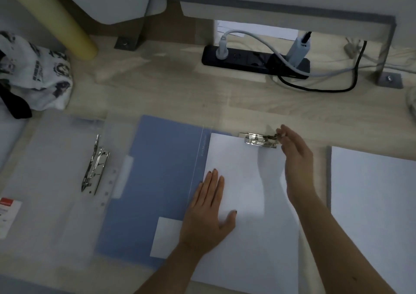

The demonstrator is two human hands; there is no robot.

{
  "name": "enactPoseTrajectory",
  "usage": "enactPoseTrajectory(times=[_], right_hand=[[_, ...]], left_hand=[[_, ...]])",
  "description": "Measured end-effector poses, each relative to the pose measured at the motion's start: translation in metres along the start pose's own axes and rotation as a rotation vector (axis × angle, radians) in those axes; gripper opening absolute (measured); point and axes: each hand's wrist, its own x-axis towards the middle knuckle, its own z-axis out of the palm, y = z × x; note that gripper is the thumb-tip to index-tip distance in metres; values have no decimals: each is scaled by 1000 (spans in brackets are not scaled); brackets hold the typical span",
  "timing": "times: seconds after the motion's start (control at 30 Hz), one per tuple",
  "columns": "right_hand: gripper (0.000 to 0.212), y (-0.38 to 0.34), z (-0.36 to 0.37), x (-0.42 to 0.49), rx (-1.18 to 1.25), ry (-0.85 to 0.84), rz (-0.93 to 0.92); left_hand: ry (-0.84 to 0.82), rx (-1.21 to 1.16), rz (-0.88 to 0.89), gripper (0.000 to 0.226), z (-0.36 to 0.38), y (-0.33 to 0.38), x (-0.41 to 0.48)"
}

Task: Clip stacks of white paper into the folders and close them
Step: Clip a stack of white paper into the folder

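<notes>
A blue folder lies open in the middle of the desk. A stack of white paper lies on its right half. My left hand presses flat on the paper's left edge with straight fingers. At the top edge of the paper sits the folder's metal clip. My right hand pinches the clip's lever at its right end. A translucent white folder lies open at the left, its own metal clip raised. Another stack of white paper lies at the right.
A black power strip with plugs and cables lies at the back. A printed cloth bag sits at the far left, next to a yellow tube. Grey metal brackets stand on the desk at the back.
</notes>
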Motion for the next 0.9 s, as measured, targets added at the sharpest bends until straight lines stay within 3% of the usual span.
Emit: enactPoseTrajectory(times=[0.13, 0.33, 0.67, 0.8, 0.9], right_hand=[[40, 17, 21, -8, -553, -173, -288], [40, 38, 30, 6, -905, -204, -594], [44, 49, 33, 18, -1241, -338, -582], [48, 49, 38, 15, -1270, -315, -517], [62, 51, 42, 11, -1234, -300, -507]], left_hand=[[-3, -4, -1, 71, 0, 1, -1], [-16, -4, -41, 71, 1, -2, 0], [-16, 14, -20, 72, 2, -3, 2], [-19, -2, -18, 71, 0, -2, 3], [-23, -10, -14, 71, -1, -3, 2]])
